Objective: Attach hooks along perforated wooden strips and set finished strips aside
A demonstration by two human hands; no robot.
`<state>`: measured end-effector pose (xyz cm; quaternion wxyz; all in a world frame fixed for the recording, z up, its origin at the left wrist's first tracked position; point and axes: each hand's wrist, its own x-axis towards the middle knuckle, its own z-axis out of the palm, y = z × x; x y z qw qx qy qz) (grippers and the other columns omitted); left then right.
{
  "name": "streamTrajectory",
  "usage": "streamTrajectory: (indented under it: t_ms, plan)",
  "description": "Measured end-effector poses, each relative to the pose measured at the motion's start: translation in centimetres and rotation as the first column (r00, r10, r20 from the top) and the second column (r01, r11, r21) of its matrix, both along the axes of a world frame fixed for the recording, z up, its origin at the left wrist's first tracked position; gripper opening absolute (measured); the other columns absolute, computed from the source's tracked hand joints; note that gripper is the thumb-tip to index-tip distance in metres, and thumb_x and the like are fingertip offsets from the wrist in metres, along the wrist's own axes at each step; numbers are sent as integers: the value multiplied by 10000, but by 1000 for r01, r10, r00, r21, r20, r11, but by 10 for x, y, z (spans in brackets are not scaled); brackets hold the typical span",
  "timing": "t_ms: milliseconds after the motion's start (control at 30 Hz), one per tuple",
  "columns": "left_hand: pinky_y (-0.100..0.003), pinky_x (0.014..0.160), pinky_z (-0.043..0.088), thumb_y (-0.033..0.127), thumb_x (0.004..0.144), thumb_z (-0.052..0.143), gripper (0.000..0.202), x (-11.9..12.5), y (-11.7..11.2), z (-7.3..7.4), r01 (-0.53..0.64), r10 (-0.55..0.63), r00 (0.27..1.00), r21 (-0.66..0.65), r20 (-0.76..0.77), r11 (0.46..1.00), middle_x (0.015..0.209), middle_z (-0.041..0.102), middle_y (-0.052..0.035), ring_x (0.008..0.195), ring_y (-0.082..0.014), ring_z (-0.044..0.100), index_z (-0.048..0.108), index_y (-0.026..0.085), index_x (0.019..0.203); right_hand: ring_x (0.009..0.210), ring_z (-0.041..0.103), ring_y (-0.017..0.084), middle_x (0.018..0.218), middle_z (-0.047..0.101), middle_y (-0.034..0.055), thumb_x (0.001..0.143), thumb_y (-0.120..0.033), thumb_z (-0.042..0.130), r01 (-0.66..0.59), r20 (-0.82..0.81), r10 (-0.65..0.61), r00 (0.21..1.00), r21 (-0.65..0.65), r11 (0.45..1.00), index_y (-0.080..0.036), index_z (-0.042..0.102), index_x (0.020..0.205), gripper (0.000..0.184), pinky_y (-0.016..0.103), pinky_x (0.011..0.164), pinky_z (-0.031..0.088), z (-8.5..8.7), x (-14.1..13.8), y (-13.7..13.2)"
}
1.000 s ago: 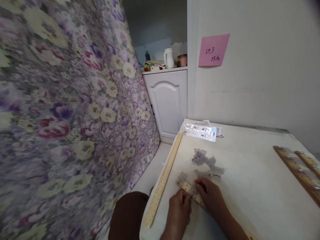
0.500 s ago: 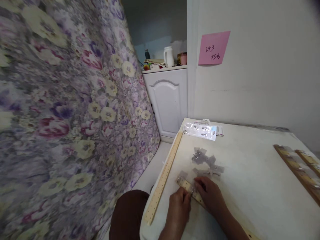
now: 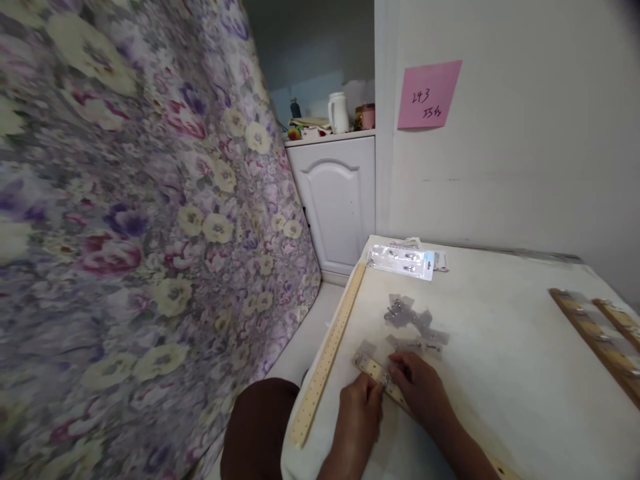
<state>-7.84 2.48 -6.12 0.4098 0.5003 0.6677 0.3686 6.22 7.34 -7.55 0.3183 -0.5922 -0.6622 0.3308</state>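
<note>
Head view, lower middle of the frame: left hand [image 3: 357, 417] and right hand [image 3: 423, 390] both pinch the short wooden strip [image 3: 370, 367], little plastic bags [image 3: 413, 327] just above.

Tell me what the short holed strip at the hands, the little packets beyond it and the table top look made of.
The short holed strip: pale tan, matt, a row of small holes; looks like wood. The little packets: clear glossy plastic film, grey metal-looking bits showing through. The table top: off-white, matt, smooth; perhaps laminate or painted board.
</note>
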Motion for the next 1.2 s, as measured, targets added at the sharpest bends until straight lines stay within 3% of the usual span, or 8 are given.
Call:
streamTrajectory:
  t_ms: [700, 967, 1200]
  plan:
    - [-225, 463, 283, 292, 830, 475, 219, -1, 0, -4, 19, -19, 997, 3, -72, 1000, 452, 533, 59, 382, -100, 435, 465, 219, 623, 824, 649, 215, 907, 700, 77, 814, -318, 481, -29, 52, 28, 998, 12, 1000, -169, 649, 973, 275, 309, 766, 462, 6, -1, -3]
    - [-230, 456, 283, 305, 824, 478, 221, -2, 1, -7, 9, -9, 998, 8, -69, 1000, 444, 537, 52, 392, -111, 452, 464, 224, 620, 755, 630, 202, 832, 676, 48, 771, -362, 562, -10, 73, 11, 997, -9, 1000, -173, 644, 988, 300, 296, 718, 449, 6, -2, -3]
    - [-227, 458, 281, 304, 824, 486, 230, -2, 1, -6, 6, -6, 998, 3, -63, 1000, 449, 544, 55, 392, -108, 451, 460, 225, 610, 775, 629, 199, 879, 669, 53, 759, -326, 564, -12, 85, 13, 996, -11, 1000, -168, 639, 1001, 298, 307, 735, 447, 9, -3, -5]
